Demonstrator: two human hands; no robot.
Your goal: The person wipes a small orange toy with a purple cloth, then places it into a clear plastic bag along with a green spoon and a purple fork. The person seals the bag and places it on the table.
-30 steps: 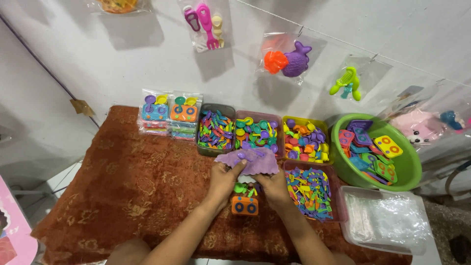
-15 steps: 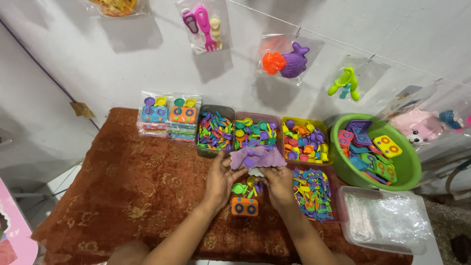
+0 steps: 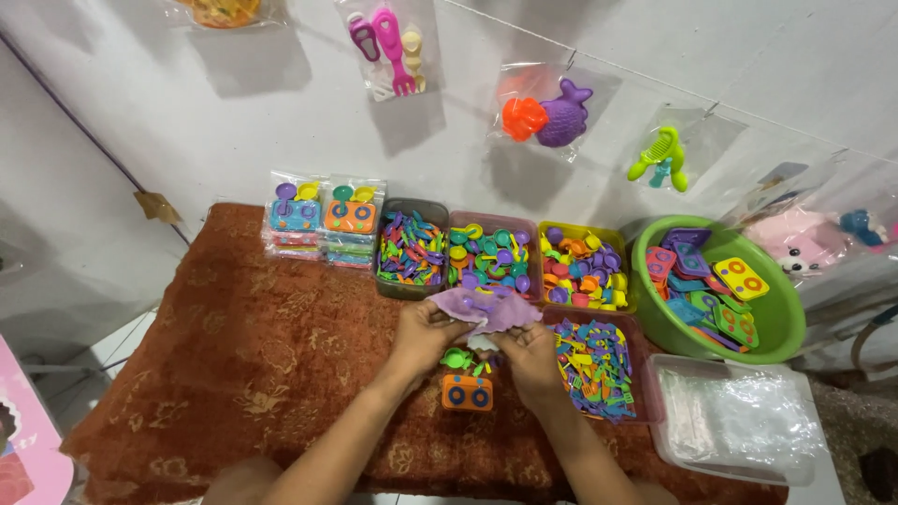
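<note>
Purple bag (image 3: 486,309), gripped by both left hand (image 3: 423,335) and right hand (image 3: 526,353), hovers over orange toy stove (image 3: 467,394), sorting trays (image 3: 493,254) just behind.

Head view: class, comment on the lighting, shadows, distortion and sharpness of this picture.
Head view: even, soft light; the hanging toy bags cast soft shadows on the white wall; wide-angle bending curves the wall lines and stretches the corners; the left hand and right hand holding a purple bag look fairly sharp, corners softer.

hanging bag (image 3: 223,11) cropped, fingertips (image 3: 465,323) hidden
</note>
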